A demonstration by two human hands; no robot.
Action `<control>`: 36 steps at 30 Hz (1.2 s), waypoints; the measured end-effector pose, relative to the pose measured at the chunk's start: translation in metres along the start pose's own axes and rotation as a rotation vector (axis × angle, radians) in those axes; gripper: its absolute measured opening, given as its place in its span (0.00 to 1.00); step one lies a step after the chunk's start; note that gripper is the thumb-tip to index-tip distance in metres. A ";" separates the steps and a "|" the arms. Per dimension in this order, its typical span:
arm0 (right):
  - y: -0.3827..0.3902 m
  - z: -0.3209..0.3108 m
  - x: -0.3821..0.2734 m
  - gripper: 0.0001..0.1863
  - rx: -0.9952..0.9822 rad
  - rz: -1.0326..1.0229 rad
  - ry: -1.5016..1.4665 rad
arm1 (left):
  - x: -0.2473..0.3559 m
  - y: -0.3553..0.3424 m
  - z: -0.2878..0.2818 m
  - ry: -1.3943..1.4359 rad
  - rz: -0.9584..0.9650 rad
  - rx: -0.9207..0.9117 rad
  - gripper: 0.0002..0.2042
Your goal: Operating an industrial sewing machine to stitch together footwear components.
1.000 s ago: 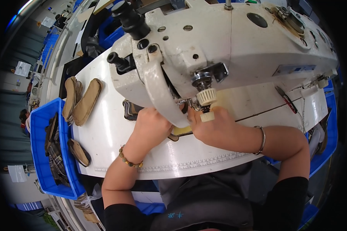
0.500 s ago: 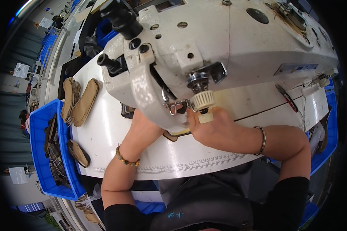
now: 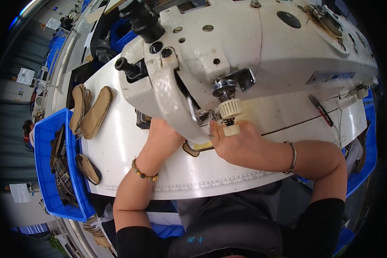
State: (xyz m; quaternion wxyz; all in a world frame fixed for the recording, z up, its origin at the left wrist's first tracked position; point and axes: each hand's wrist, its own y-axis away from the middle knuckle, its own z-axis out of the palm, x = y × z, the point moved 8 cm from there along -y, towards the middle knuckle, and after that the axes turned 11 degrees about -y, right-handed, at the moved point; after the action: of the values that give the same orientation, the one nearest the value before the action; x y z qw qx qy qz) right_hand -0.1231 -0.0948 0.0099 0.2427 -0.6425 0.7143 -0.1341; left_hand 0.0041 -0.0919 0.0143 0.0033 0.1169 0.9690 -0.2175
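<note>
A white sewing machine (image 3: 271, 47) overhangs both hands. My left hand (image 3: 163, 139) is at its needle area, fingers hidden behind the curved guard, beside a dark striped fabric piece (image 3: 142, 119). My right hand (image 3: 236, 142) is curled below the cream knob (image 3: 230, 107); what its bent fingers grip is mostly hidden. A tan piece with dark edging (image 3: 190, 149) shows between the hands, near a yellow plate.
Tan sole pieces (image 3: 96, 112) lie stacked at the left, with another lined piece (image 3: 87, 170) near a blue crate (image 3: 43, 172) of plaid fabric. A red-and-black cutter (image 3: 320, 109) lies right of the machine, near another blue crate (image 3: 364, 170). A person (image 3: 28, 131) is at far left.
Compared with one second ago, my left hand and wrist sit slightly further left, with more of the tan edged piece showing. My right hand has barely moved.
</note>
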 end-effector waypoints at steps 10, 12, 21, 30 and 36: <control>0.000 0.003 0.001 0.05 -0.027 0.023 0.047 | 0.006 -0.002 -0.003 -0.057 0.004 0.005 0.06; -0.003 0.000 0.000 0.04 -0.040 0.028 0.020 | 0.008 -0.003 -0.016 0.026 0.033 0.127 0.06; -0.008 0.003 0.020 0.07 -0.265 0.205 -0.164 | 0.045 0.061 -0.073 -0.092 0.055 0.348 0.15; 0.071 -0.022 -0.019 0.20 -0.072 0.794 -1.209 | 0.144 0.072 -0.094 0.008 0.143 0.465 0.10; 0.199 -0.097 -0.026 0.16 0.837 0.883 -1.338 | 0.143 0.099 -0.098 0.030 0.053 0.458 0.05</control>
State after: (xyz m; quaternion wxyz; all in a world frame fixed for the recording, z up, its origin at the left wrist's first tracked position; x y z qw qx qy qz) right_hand -0.3415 -0.0537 -0.0034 0.8505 -0.1127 0.4985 0.1241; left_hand -0.1080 0.0686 0.0528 -0.0322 0.1434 0.8910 -0.4296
